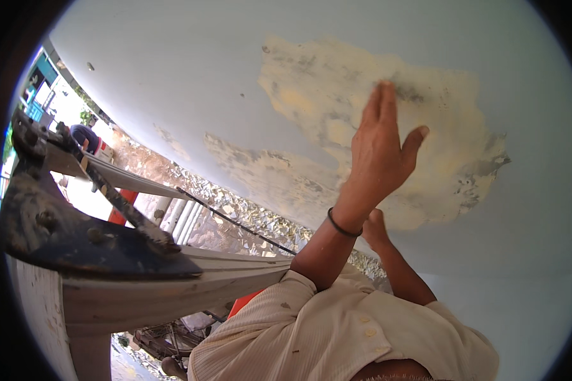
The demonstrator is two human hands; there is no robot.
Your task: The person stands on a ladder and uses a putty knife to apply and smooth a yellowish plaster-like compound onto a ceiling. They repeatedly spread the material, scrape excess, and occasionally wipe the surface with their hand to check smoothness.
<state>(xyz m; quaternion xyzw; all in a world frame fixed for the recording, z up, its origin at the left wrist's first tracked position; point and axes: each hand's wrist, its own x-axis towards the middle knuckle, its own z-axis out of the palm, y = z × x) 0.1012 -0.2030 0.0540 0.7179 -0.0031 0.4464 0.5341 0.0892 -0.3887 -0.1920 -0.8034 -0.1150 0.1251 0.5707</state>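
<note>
My left hand (382, 143) lies against a pale blue-grey wall (190, 51), its fingers stretched out and its thumb apart. Nothing shows in it. Under the fingers spreads a large patch of bare, yellowish plaster (448, 127) with dark stains and ragged edges. A black band (342, 223) circles the left wrist. My right hand (375, 230) is lower, behind the left forearm and close to the bottom of the patch. Its fingers are mostly hidden, so I cannot see whether it holds anything.
At the left stand pale beams (171, 292) joined by a dark, worn metal bracket (95, 235). A black cord (235, 222) runs past them. Far below, debris (260, 213) covers the ground along the wall. Another person (86, 136) bends near a red-and-white bucket (103, 151).
</note>
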